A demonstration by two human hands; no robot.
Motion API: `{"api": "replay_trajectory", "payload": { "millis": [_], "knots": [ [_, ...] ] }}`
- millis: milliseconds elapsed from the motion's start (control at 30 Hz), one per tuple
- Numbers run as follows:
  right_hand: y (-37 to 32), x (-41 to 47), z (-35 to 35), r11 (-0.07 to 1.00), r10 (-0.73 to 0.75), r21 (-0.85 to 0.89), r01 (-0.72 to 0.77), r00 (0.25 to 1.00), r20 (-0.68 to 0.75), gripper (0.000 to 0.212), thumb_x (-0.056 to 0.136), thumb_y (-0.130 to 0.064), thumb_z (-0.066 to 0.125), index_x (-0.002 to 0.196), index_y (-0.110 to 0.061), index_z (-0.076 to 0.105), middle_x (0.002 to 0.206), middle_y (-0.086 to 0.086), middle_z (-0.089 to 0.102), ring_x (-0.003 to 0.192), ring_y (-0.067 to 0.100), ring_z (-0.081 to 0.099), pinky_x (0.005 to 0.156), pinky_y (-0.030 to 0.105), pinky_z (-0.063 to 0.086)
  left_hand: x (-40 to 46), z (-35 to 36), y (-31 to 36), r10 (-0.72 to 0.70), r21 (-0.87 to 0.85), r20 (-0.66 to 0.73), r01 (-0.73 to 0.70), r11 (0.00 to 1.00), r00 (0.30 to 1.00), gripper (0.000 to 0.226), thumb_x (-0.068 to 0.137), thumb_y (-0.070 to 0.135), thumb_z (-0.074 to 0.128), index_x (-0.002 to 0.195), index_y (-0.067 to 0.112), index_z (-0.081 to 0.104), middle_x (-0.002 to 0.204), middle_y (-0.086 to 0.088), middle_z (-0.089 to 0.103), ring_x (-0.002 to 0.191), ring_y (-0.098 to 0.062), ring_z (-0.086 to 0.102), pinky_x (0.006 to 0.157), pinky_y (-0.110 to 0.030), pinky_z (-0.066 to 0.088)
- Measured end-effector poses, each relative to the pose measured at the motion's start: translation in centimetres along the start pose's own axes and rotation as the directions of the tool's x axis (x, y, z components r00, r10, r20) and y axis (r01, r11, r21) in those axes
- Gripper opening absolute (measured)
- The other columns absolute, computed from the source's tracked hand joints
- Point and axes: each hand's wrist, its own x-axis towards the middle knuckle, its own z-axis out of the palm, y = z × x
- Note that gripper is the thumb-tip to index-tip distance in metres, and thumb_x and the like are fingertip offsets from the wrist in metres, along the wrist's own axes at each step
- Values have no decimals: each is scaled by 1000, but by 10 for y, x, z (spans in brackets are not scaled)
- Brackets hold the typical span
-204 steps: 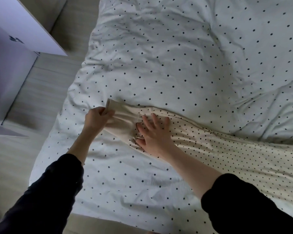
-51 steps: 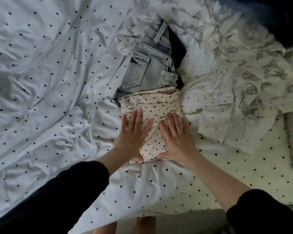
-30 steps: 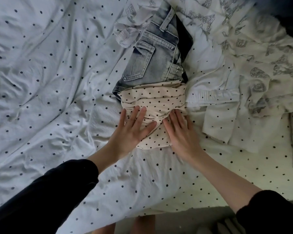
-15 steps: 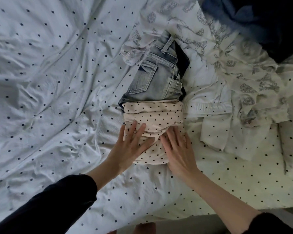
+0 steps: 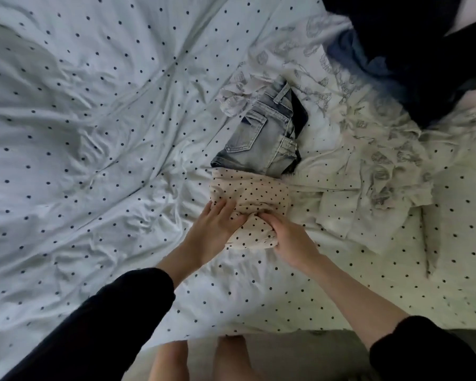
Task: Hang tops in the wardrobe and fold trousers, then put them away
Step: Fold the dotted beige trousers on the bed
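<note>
Hands work at the near edge of the bed [image 5: 94,133], over a small folded bundle of cream dotted trousers [image 5: 254,199]. The left hand [image 5: 213,232] lies flat on the bundle's left side, fingers straight and together, pressing it down. The right hand [image 5: 289,237] has its fingers curled around the bundle's near right corner, gripping the cloth. Just beyond the bundle and touching it lie folded pale jeans [image 5: 261,138], pocket up. To the right spreads a crumpled white printed top [image 5: 368,149], and a dark navy garment [image 5: 412,59] sits at the far right corner. There is no box or basket; everything rests on the dotted duvet. Half a second ago both hands lay flat on the bundle; since then the right one has closed on its corner.
</note>
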Motion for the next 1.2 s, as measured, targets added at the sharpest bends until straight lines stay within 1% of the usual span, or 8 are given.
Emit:
{"api": "replay_trajectory", "payload": {
  "millis": [100, 233, 367, 533, 733, 867, 1000, 1200],
  "knots": [
    [-42, -27, -4, 1000, -23, 6, 22, 998, 55, 73, 78, 9, 57, 143, -17, 38, 147, 5, 39, 118, 24, 54, 100, 27, 42, -42, -32, 5, -65, -76, -25, 63, 995, 998, 73, 42, -25, 68, 108, 8, 70, 111, -24, 64, 97, -38, 65, 78, -46, 56],
    [-113, -32, -7, 987, -115, -105, 121, 992, 60, 73, 80, 7, 56, 145, -19, 35, 148, 4, 37, 111, 25, 57, 97, 32, 46, -103, -74, -8, -233, -90, -57, 227, 970, 971, 77, 56, -24, 60, 124, 11, 62, 124, -21, 58, 112, -38, 58, 91, -46, 51],
    [-213, -26, 0, 908, -331, -259, 331, 943, 42, 69, 79, 7, 53, 142, -19, 39, 146, 4, 39, 110, 27, 56, 89, 34, 50, -185, -124, -44, -347, 14, -237, 360, 933, 907, 72, 49, -21, 56, 112, 10, 70, 111, -23, 65, 97, -39, 65, 75, -46, 57],
    [-374, -23, 27, 693, -636, -423, 584, 771, 23, 73, 76, 9, 44, 143, -19, 37, 148, 5, 33, 131, 25, 39, 84, 39, 53, -316, -195, -106, -441, 84, -442, 526, 846, 781, 65, 60, -12, 35, 113, 11, 63, 115, -27, 62, 99, -42, 64, 79, -50, 55],
    [-585, -55, 98, 464, -845, -484, 742, 534, 9, 69, 63, 16, 46, 128, -4, 56, 133, 19, 52, 113, 41, 56, 66, 46, 58, -511, -261, -175, -488, 95, -620, 677, 730, 614, 79, 47, -22, 66, 115, 13, 45, 116, -27, 62, 100, -43, 62, 83, -51, 53],
    [-706, -77, 155, 363, -903, -473, 803, 428, 33, 72, 63, 18, 51, 131, -7, 55, 136, 17, 50, 117, 39, 53, 73, 46, 57, -630, -299, -213, -495, 125, -680, 751, 649, 541, 72, 56, -16, 73, 114, 15, 45, 111, -26, 64, 97, -41, 64, 84, -48, 53],
    [-811, -81, 187, 257, -949, -468, 845, 312, 43, 72, 53, 17, 62, 119, -10, 64, 120, 11, 62, 98, 30, 64, 55, 34, 54, -712, -329, -255, -507, 108, -734, 815, 570, 452, 69, 58, -15, 73, 113, 15, 45, 105, -24, 65, 88, -38, 64, 83, -46, 54],
    [-945, -46, 234, 151, -976, -431, 890, 202, 75, 74, 62, 18, 52, 129, -12, 56, 132, 10, 54, 111, 32, 57, 64, 44, 56, -802, -378, -340, -497, 156, -763, 864, 479, 413, 70, 55, -12, 74, 113, 15, 45, 106, -24, 65, 87, -37, 64, 78, -41, 55]
  ]
}}
